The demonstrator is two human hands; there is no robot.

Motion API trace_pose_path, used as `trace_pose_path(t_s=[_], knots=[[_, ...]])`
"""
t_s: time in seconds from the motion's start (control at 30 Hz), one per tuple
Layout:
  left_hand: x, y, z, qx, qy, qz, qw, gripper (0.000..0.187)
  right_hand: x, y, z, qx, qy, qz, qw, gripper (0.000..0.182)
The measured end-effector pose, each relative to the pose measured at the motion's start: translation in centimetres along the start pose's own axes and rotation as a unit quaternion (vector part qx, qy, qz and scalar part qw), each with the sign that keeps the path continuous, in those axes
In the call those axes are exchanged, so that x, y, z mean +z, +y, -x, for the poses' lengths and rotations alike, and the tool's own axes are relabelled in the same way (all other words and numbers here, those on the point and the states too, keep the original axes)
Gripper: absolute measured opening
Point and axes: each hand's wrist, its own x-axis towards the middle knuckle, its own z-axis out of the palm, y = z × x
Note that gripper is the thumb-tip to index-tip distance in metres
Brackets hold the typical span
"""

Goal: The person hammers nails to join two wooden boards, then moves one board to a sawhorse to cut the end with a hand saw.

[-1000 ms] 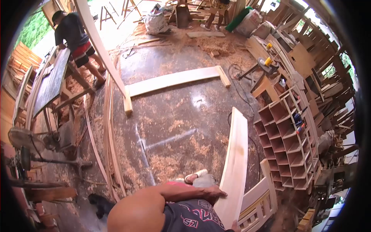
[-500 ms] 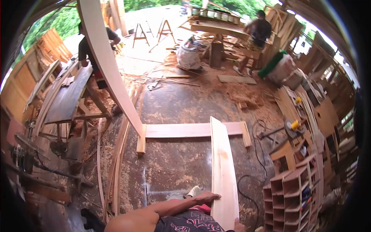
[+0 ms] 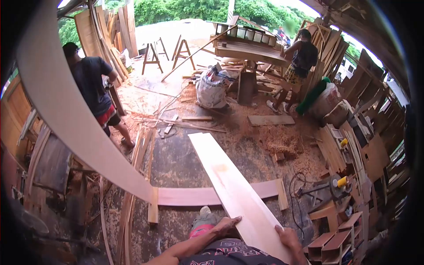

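Note:
A long pale board (image 3: 240, 192) runs up and to the left from the bottom of the view. My left hand (image 3: 226, 224) holds its left edge, and my right hand (image 3: 288, 238) grips its right edge nearer my body. Beyond my hands, a pinkish board (image 3: 181, 196) lies across the dark floor, partly covered by the pale board. Small wooden blocks, one on the left (image 3: 153, 211) and one on the right (image 3: 282, 194), stand at its ends. A tall curved-looking board (image 3: 79, 128) rises from the left block to the upper left.
One person (image 3: 90, 84) stands at the left, another (image 3: 302, 55) at the upper right near stacked planks. A white sack (image 3: 212, 90), sawhorses (image 3: 183, 54) and sawdust (image 3: 282, 140) lie ahead. A cable (image 3: 295, 190) and a machine with a yellow part (image 3: 342, 181) are on the right.
The pale board's far end has swung left and forward. My right hand has come further into view. The view has tilted up, and the person at the left has turned and stands more upright.

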Motion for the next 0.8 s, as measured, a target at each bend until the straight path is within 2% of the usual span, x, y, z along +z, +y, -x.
trace_pose_path(t_s=[0.07,0.1,0.2,0.23,0.37,0.47,0.53,0.6,0.63,0.67,0.73,0.8], knots=[[0.7,8.8,0.8,-0.035,0.035,0.073,0.996,0.047,-4.1,-5.5,-4.9,-0.026,-0.001,0.006,1.0,0.079],[-1.7,8.6,-3.2,-0.034,-0.001,0.147,0.989,0.046,-6.1,-8.3,-6.6,-0.026,0.007,0.013,1.0,0.078],[-2.6,17.7,-3.3,0.014,0.002,0.15,0.989,0.048,-10.4,-15.1,-11.5,-0.021,-0.021,0.006,1.0,0.073],[-3.0,19.7,-4.2,0.058,0.004,0.172,0.983,0.052,-12.6,-17.9,-12.5,-0.025,-0.033,-0.01,0.999,0.072],[-5.1,29.0,-8.4,0.03,-0.059,0.238,0.969,0.055,-13.2,-22.7,-23.6,-0.056,-0.023,-0.023,0.998,0.071],[-9.8,33.5,-16.9,0.081,-0.085,0.185,0.976,0.056,-15.9,-28.3,-32.1,-0.068,0.003,0.012,0.998,0.069],[-12.3,37.7,-21.1,0.071,-0.074,0.195,0.976,0.05,-18.8,-34.4,-37.0,-0.112,0.023,0.076,0.99,0.068],[-14.1,43.6,-27.0,0.099,-0.05,0.187,0.976,0.047,-23.6,-41.1,-40.8,-0.178,0.028,0.022,0.983,0.069],[-14.2,46.9,-28.3,0.135,-0.046,0.213,0.966,0.044,-24.1,-42.2,-45.7,-0.235,0.032,0.083,0.968,0.061],[-13.9,50.2,-29.0,0.128,-0.038,0.227,0.965,0.045,-25.2,-42.7,-49.9,-0.283,0.029,0.147,0.947,0.054],[-14.2,58.0,-29.4,0.1,-0.034,0.241,0.965,0.047,-29.1,-46.6,-53.7,-0.317,0.021,0.081,0.945,0.045],[-15.0,64.4,-30.5,0.137,-0.041,0.265,0.954,0.049,-33.8,-52.5,-56.3,-0.327,0.064,0.06,0.941,0.045]])
